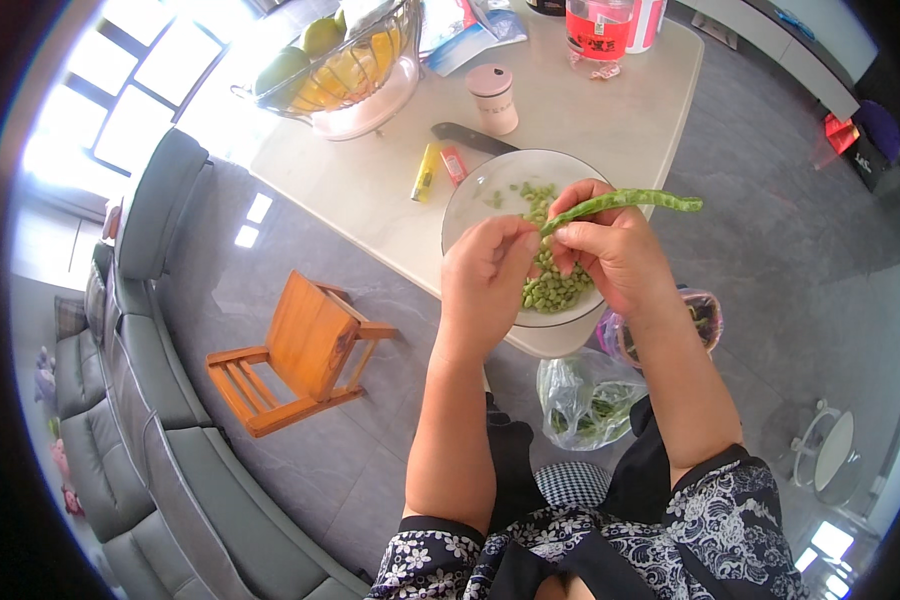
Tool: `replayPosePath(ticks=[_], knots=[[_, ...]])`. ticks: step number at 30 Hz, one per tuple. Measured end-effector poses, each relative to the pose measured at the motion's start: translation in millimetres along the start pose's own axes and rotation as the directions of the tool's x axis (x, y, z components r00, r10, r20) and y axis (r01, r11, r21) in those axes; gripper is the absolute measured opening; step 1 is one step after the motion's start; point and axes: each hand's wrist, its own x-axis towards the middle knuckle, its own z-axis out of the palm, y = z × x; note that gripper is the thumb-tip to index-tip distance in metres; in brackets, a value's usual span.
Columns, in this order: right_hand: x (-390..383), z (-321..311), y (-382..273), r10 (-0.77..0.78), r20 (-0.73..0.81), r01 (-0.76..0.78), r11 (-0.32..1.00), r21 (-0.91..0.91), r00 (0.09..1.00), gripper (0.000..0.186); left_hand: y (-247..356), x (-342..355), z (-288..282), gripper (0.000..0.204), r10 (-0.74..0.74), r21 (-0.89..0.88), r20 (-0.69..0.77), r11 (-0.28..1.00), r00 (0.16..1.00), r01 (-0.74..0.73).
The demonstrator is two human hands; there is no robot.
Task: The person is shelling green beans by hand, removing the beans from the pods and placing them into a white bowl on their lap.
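A long green bean pod (650, 199) is held over a white bowl (463, 205), its free end pointing to the right. My right hand (615, 250) is closed around the pod near its left end. My left hand (485, 270) pinches at that same left end, fingertips close to the right hand's fingers. Many small green bean pieces (558, 290) lie in the bowl, partly hidden by my hands. Whether they are shelled beans or cut bits is hard to tell.
On the table (370, 195) are a knife (475, 138), a pink-lidded cup (493, 100), a yellow lighter (426, 172), a small red packet (454, 165) and a wire fruit basket (345, 75). Below hang or stand a clear bag of pods (588, 400) and a purple-edged container (705, 315). A wooden chair (305, 345) stands left.
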Motion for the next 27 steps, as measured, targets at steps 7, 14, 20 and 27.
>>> replayPosePath(ticks=[7,14,20,27], knots=[[-1,1,4,0.035,0.027,-0.035,0.999,0.009,0.999,0.017,-6,-1,12,0.005,0.158,0.199,-0.091,0.970,0.983,-0.138],[-1,3,7,-0.015,0.021,0.016,0.999,-0.030,1.000,0.014,-9,0,12,0.005,0.098,0.173,-0.078,0.981,0.992,-0.083],[0,0,4,-0.032,0.025,0.033,0.998,-0.059,0.999,0.011,-2,4,6,0.006,0.136,0.149,-0.092,0.981,0.986,-0.121],[-1,2,-1,-0.006,0.084,0.011,0.998,-0.062,0.996,0.008,-4,4,5,0.008,0.133,0.117,-0.096,0.986,0.986,-0.122]])
